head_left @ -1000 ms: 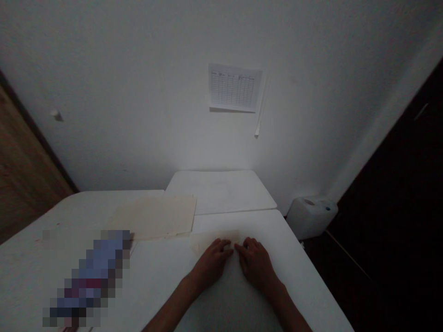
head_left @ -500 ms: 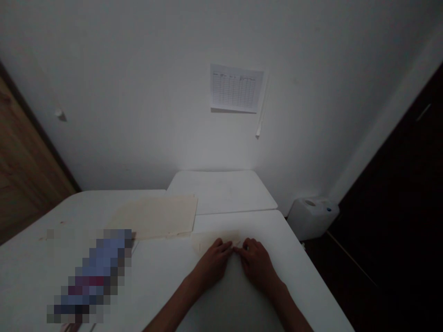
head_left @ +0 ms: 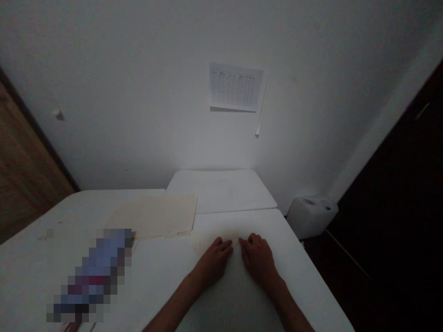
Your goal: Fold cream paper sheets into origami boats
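Far beyond the grip, wall (head_left: 138, 115): it rises behind everything, and one printed page (head_left: 236, 87) hangs on it.
Under the grip, white table (head_left: 155, 276): it is flat and gives support to both wrists.
Left of the grip and a little farther, large pale sheets (head_left: 159, 214): they lie flat, edges nearly together.
At the grip, thin sheet (head_left: 207, 239): it lies on the table, partly covered by the fingers, near the large sheets.
Left hand (head_left: 215, 262): its fingers are curled and close together over the near edge of the thin sheet; I cannot tell if they pinch it.
Right hand (head_left: 258, 257): just beside the left one, index finger pointing to the sheet's right end; pinching or only pressing, I cannot tell.
Good handling: in my judgement, such thin material wants light fingertips, one hand steadying while the other works slowly, without creasing.
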The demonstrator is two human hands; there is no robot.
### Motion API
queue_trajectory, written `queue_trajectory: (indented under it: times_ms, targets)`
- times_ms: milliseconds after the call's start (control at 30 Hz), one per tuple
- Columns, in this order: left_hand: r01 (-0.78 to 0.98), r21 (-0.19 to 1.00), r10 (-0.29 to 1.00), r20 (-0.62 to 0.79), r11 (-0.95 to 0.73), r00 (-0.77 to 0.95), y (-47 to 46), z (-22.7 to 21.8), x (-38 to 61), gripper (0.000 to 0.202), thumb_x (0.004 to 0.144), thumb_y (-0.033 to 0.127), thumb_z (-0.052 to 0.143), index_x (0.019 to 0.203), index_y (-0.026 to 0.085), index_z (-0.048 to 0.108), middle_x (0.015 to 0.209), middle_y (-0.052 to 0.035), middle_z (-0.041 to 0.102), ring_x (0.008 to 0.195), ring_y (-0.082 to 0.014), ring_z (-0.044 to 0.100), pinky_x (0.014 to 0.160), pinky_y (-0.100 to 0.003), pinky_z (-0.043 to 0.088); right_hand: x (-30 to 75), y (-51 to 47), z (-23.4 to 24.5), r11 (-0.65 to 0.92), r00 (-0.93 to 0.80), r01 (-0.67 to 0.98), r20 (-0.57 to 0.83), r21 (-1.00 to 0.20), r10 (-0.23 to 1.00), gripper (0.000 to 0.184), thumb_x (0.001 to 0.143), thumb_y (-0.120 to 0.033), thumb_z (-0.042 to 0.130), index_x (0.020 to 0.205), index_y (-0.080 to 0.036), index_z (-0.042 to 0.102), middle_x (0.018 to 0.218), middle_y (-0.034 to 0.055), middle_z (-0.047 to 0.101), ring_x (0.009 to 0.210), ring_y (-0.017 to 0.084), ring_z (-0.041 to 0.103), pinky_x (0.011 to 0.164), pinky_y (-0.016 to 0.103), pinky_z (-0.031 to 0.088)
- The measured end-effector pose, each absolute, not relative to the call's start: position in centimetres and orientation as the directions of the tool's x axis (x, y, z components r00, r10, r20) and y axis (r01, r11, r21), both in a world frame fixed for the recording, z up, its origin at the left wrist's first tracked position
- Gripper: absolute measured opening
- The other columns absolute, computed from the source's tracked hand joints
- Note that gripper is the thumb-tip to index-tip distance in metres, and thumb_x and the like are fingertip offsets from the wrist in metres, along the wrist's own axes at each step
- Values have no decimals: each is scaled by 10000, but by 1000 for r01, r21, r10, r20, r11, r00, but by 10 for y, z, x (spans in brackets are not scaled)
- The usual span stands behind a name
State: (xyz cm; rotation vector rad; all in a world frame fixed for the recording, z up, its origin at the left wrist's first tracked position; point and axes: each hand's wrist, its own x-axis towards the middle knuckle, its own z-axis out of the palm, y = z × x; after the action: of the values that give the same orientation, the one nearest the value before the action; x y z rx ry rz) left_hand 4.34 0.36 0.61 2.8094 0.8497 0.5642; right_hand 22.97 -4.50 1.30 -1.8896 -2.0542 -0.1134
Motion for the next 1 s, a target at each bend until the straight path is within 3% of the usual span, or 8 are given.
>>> queue_trajectory:
  times_ms: [300, 433, 700, 900, 1000]
  targets:
    - [489, 278, 560, 337, -827, 756, 4, 4, 42, 325, 856, 26, 455, 1090, 170, 628, 1180, -84, 626, 975, -230, 512, 897, -382, 474, 229, -47, 15, 291, -232, 930, 257, -225, 938, 456, 843, -59, 518, 1185, -344, 617, 973, 29, 558, 921, 181, 494, 824, 292, 372]
    - [488, 265, 554, 327, -831, 766, 4, 5, 42, 341, 861, 37, 451, 1112, 184, 627, 1197, -75, 624, 955, -232, 516, 883, -386, 485, 229, -48, 17, 295, -236, 928, 254, -229, 938, 455, 853, -73, 516, 1191, -363, 615, 964, 26, 561, 915, 180, 498, 822, 298, 370]
    - [482, 291, 558, 309, -826, 770, 5, 7, 41, 331, 814, 16, 445, 1007, 183, 656, 1174, -78, 636, 928, -226, 529, 857, -391, 494, 229, -44, 15, 131, -72, 970, 273, -206, 959, 305, 877, -164, 530, 1113, -306, 662, 932, 53, 569, 897, 204, 511, 797, 325, 371]
    - [496, 272, 564, 326, -824, 758, 3, 5, 43, 298, 845, 43, 448, 1018, 170, 654, 1166, -93, 642, 960, -234, 530, 888, -402, 491, 227, -48, 17, 277, -213, 929, 258, -245, 942, 405, 845, -99, 527, 1155, -333, 639, 943, 28, 566, 908, 179, 501, 813, 288, 369]
    - [500, 306, 584, 355, -811, 730, 3, -1, 43, 345, 821, 28, 451, 1071, 177, 636, 1176, -89, 637, 1002, -234, 541, 918, -421, 484, 226, -48, 19, 273, -207, 924, 251, -267, 946, 361, 844, -127, 544, 1127, -322, 657, 930, 26, 571, 905, 181, 503, 825, 296, 366]
